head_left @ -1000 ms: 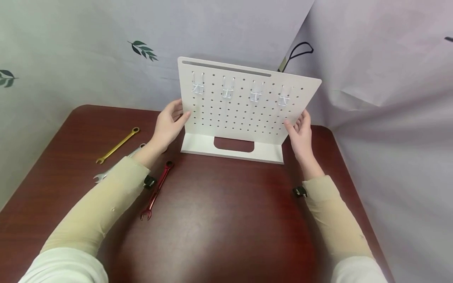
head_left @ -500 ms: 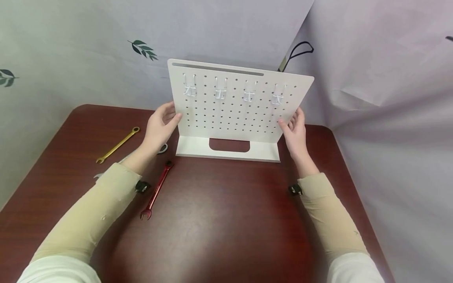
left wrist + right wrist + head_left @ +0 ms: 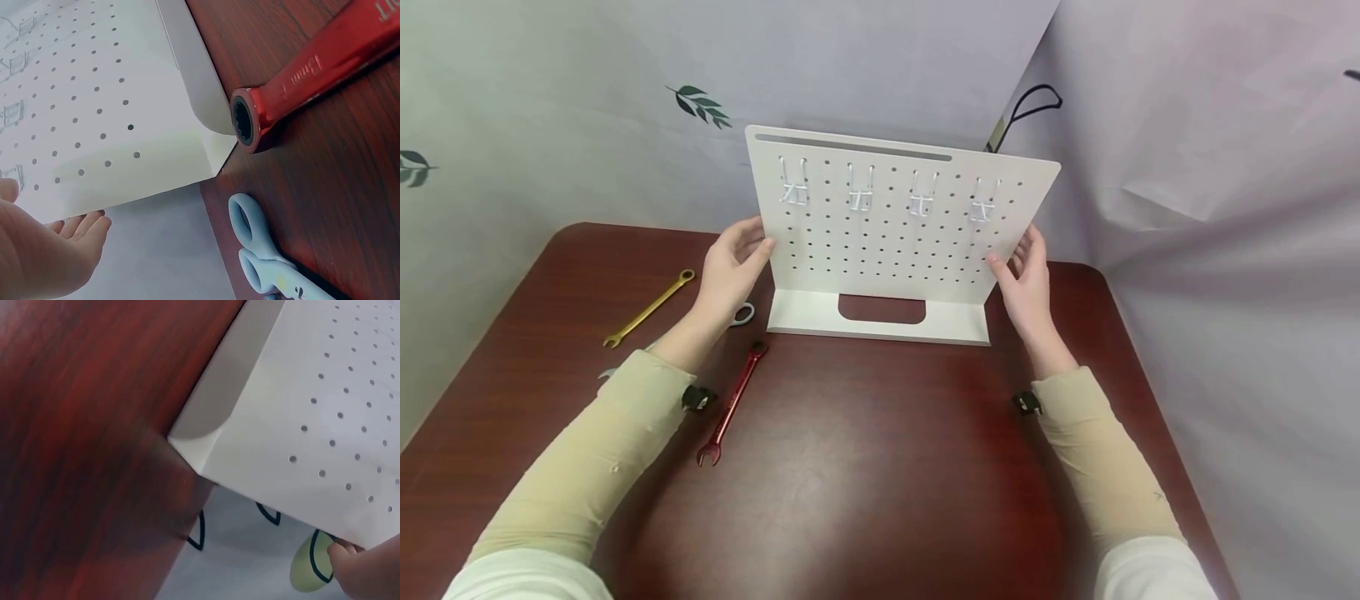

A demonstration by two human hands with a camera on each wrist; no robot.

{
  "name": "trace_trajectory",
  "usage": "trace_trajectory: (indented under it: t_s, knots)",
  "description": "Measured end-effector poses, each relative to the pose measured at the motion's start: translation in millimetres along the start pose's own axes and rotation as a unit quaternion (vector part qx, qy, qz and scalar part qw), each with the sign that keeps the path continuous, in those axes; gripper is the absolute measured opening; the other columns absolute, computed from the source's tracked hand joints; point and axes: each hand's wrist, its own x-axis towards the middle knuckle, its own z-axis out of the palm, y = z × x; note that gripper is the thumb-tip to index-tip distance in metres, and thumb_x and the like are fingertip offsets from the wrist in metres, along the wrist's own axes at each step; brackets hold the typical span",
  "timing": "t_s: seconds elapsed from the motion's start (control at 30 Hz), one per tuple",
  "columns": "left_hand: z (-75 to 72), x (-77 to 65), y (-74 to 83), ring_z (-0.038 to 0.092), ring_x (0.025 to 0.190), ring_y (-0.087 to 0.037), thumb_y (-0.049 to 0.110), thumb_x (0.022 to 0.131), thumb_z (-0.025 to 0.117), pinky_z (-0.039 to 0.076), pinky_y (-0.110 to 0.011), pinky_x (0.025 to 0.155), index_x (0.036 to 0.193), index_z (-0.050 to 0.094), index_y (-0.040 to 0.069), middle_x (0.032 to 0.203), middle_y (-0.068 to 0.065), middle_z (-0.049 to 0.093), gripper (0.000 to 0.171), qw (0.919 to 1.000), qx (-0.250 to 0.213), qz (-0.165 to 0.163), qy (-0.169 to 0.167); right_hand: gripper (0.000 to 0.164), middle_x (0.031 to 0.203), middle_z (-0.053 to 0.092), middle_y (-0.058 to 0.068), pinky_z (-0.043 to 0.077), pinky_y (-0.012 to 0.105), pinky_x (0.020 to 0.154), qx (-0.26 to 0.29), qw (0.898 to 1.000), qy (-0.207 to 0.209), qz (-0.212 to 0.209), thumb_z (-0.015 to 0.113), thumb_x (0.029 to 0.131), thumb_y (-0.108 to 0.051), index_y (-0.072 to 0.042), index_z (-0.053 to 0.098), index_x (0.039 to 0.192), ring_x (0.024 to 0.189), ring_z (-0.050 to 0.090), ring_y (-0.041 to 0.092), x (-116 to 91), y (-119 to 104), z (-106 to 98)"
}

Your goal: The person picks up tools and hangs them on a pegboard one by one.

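A white pegboard stand (image 3: 868,287) stands upright at the back of the table, its flat foot (image 3: 801,315) toward me. Several white wire hooks (image 3: 860,200) hang in a row on its upper part. My left hand (image 3: 727,271) grips the board's left edge, thumb in front and fingers behind. On the opposite edge my right hand (image 3: 1030,287) holds it the same way, its fingers partly hidden. Nearest the left wrist lie a red ratchet wrench (image 3: 735,406) and scissors with pale blue-grey handles (image 3: 269,259), mostly covered by the left arm in the head view.
A yellow wrench (image 3: 651,308) lies on the dark red table (image 3: 865,467) at left. The open end of a silver wrench (image 3: 607,374) shows beside the left sleeve. Behind the board hangs a pale cloth (image 3: 880,67), with a black strap loop (image 3: 1037,100) sticking up at right.
Both hands have shifted the pegboard stand leftward, and it has turned slightly. The left arm moved along with it, uncovering a scissors handle. The wrenches have stayed put.
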Motion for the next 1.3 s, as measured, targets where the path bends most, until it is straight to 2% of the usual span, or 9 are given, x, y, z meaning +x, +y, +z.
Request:
trace_trajectory:
  t_s: [0.2,0.4,0.5,0.6,0.77,1.0,1.3]
  knots:
    - [0.1,-0.3,-1.0,0.053,0.147,-0.035,0.024,0.109,0.060,0.043,-0.050,0.124,0.159,0.042,-0.001,0.158,-0.023,0.053,0.058,1.0000,0.000,0.001,-0.001,0.075,0.164,0.041,0.023,0.030,0.040,0.132,-0.073,0.995,0.047,-0.049,0.066,0.100,-0.006,0.004,0.028,0.163,0.156,0.039,0.032,8,-13,-12]
    - [-1.2,-0.4,-0.6,0.052,0.148,-0.035,0.026,0.110,0.059,0.042,-0.050,0.124,0.159,0.041,0.000,0.159,-0.023,0.052,0.059,1.0000,0.004,0.004,-0.003,0.069,0.161,0.044,0.024,0.029,0.025,0.130,-0.079,0.989,0.085,-0.093,0.064,0.097,0.001,0.007,0.035,0.159,0.155,0.040,0.030,15,-50,-19]
    - [-1.6,-0.2,-0.2,0.052,0.148,-0.036,0.027,0.110,0.058,0.042,-0.051,0.124,0.159,0.041,0.000,0.159,-0.023,0.052,0.059,1.0000,0.005,0.002,-0.003,0.066,0.158,0.049,0.020,0.032,0.022,0.127,-0.088,0.983,0.100,-0.128,0.066,0.095,0.002,0.005,0.041,0.157,0.152,0.045,0.024,27,-53,-24]
    - [-1.8,0.4,0.4,0.053,0.148,-0.035,0.027,0.110,0.059,0.042,-0.051,0.124,0.159,0.042,0.000,0.158,-0.023,0.053,0.059,1.0000,0.005,0.000,-0.002,0.065,0.155,0.054,0.020,0.034,0.024,0.127,-0.097,0.974,0.106,-0.175,0.069,0.093,0.003,0.005,0.046,0.153,0.148,0.050,0.022,42,-51,-30]
    - [-1.9,0.5,0.2,0.052,0.148,-0.035,0.026,0.110,0.059,0.042,-0.050,0.124,0.158,0.042,-0.001,0.158,-0.024,0.053,0.058,1.0000,0.002,-0.002,-0.003,0.060,0.149,0.058,0.021,0.038,0.027,0.125,-0.111,0.962,0.095,-0.229,0.071,0.090,0.006,0.006,0.054,0.147,0.144,0.053,0.023,57,-57,-29]
    - [-3.1,0.3,-1.0,0.052,0.147,-0.036,0.026,0.109,0.060,0.041,-0.051,0.124,0.158,0.043,-0.001,0.158,-0.024,0.053,0.058,1.0000,-0.006,-0.006,-0.005,0.054,0.141,0.067,0.012,0.039,0.030,0.122,-0.146,0.953,0.063,-0.258,0.078,0.088,0.005,0.000,0.064,0.139,0.138,0.057,0.023,69,-62,-21]
    - [-11.2,4.1,-5.5,0.052,0.147,-0.039,0.028,0.111,0.057,0.042,-0.054,0.123,0.157,0.047,0.001,0.157,-0.024,0.054,0.054,0.9997,0.011,0.010,-0.020,0.046,0.132,0.072,0.020,0.042,0.039,0.119,-0.173,0.938,0.043,-0.298,0.081,0.088,0.000,0.000,0.071,0.132,0.130,0.060,0.036,73,-58,-21]
